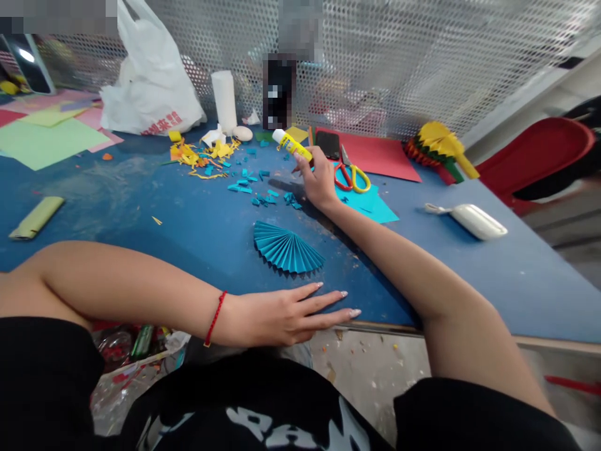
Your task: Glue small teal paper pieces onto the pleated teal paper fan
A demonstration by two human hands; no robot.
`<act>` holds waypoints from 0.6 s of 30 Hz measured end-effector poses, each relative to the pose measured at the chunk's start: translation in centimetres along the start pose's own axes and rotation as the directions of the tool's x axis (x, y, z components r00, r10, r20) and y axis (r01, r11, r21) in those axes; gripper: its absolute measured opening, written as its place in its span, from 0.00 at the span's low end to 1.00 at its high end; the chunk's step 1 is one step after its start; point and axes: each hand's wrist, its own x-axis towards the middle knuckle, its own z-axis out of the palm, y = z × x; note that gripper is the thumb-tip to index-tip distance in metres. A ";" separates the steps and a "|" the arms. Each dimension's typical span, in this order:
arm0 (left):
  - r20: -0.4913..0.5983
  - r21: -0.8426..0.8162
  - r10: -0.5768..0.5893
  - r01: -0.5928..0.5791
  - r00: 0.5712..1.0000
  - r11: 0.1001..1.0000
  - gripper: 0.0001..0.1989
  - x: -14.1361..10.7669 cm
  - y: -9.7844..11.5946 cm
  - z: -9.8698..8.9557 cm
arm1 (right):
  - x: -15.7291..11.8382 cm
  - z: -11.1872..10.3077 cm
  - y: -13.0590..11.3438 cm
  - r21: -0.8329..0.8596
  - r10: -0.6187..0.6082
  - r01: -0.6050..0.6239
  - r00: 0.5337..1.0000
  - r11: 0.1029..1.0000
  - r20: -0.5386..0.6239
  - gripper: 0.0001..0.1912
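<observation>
My right hand is closed around a yellow glue stick with a white cap, held at a tilt over the far middle of the table. Beside that hand lie scissors with red and yellow handles, on blue paper sheets. My left hand rests at the table's front edge, fingers stretched out and holding nothing. Just beyond its fingers a pleated blue paper fan lies spread on the table, apart from both hands.
Blue and yellow paper scraps litter the middle. Behind them stand a white plastic bag and a white roll. A phone lies by red paper. At right are a yellow paper flower and a white case.
</observation>
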 end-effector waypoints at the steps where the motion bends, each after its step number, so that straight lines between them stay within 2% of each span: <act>1: 0.002 0.012 -0.001 0.001 1.000 1.000 0.25 0.0 0.0 0.0 | 0.1 0.1 0.1 0.071 0.022 -0.020 1.000 0.997 -0.018 0.24; 4: -0.011 0.024 -0.012 0.012 1.000 1.000 0.26 -0.1 -0.1 -0.1 | 0.7 -0.1 0.2 0.258 0.174 -0.152 0.983 0.954 -0.065 0.22; 7: -0.012 -0.001 -0.006 0.006 1.000 1.000 0.24 -0.2 -0.2 -0.2 | 1.4 -0.5 0.2 0.343 0.335 -0.282 0.936 0.896 -0.105 0.20; 13: -0.052 -0.057 -0.010 0.007 0.999 0.998 0.21 -0.3 -0.3 0.0 | 1.7 -1.1 -0.3 0.371 0.415 -0.352 0.904 0.859 -0.105 0.32; 18: -0.082 -0.062 -0.023 0.018 0.996 0.998 0.20 -0.4 -0.2 0.3 | 1.8 -1.2 -0.4 0.382 0.487 -0.438 0.873 0.814 -0.036 0.31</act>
